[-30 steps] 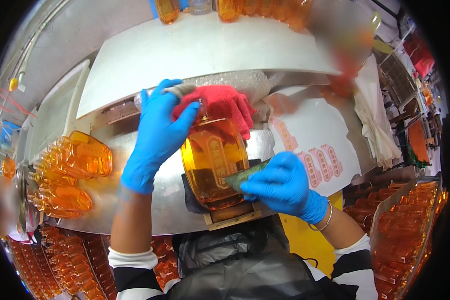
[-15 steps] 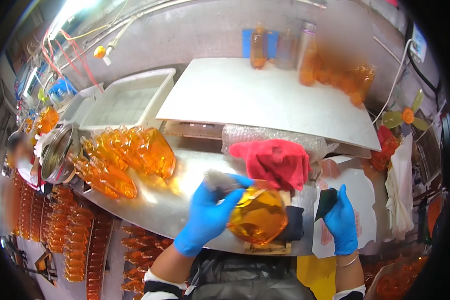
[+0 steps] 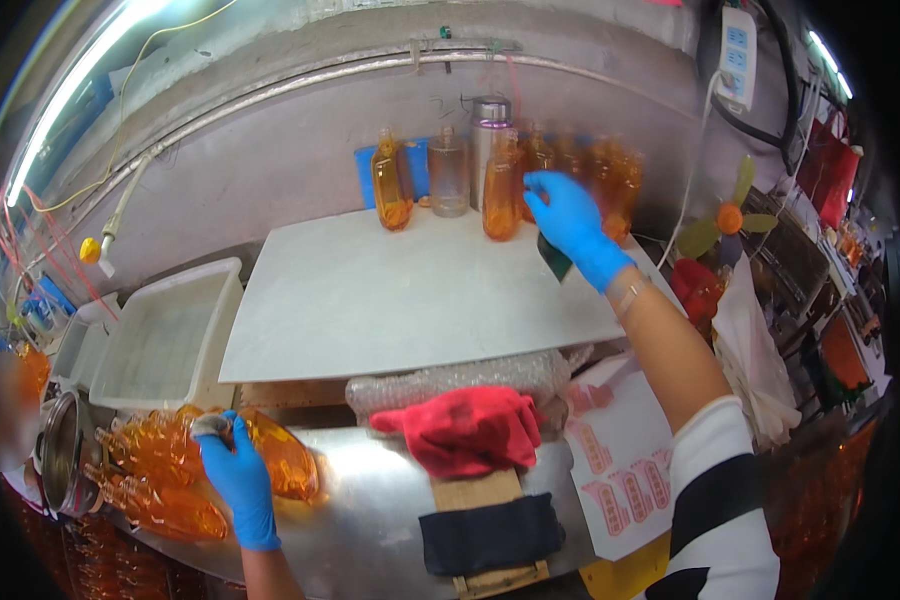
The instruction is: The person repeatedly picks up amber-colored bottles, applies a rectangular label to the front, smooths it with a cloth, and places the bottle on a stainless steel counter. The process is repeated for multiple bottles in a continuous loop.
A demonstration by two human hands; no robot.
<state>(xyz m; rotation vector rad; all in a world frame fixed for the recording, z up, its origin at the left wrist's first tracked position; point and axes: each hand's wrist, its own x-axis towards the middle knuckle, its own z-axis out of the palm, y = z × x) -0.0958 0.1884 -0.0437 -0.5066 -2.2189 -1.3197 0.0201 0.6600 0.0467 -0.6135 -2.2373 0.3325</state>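
My left hand [image 3: 240, 490] is closed on a grey wad [image 3: 210, 426], apparently cloth, at the left of the metal table. It is right beside an amber bottle [image 3: 285, 458] lying at the end of a row of amber bottles [image 3: 165, 512]; whether it also touches that bottle's neck is hidden. My right hand [image 3: 573, 225] reaches over the far part of the white board [image 3: 410, 290]. A dark green flat piece [image 3: 555, 258] sticks out below its palm. Its fingertips are close beside an upright amber bottle [image 3: 501, 195]; contact cannot be told.
More amber bottles [image 3: 610, 175], a clear bottle [image 3: 448, 178] and a steel flask [image 3: 490, 130] stand along the wall. Nearer are a red cloth [image 3: 465, 430], bubble wrap [image 3: 460, 380], a black pad [image 3: 492, 534] and a printed sheet [image 3: 615, 480]. A white tub [image 3: 165, 335] stands left, a fan [image 3: 730, 219] right.
My left hand has moved left, and the amber bottle it held now lies with the row. The right hand has gone from the printed sheet to the standing bottles. The view has shifted.
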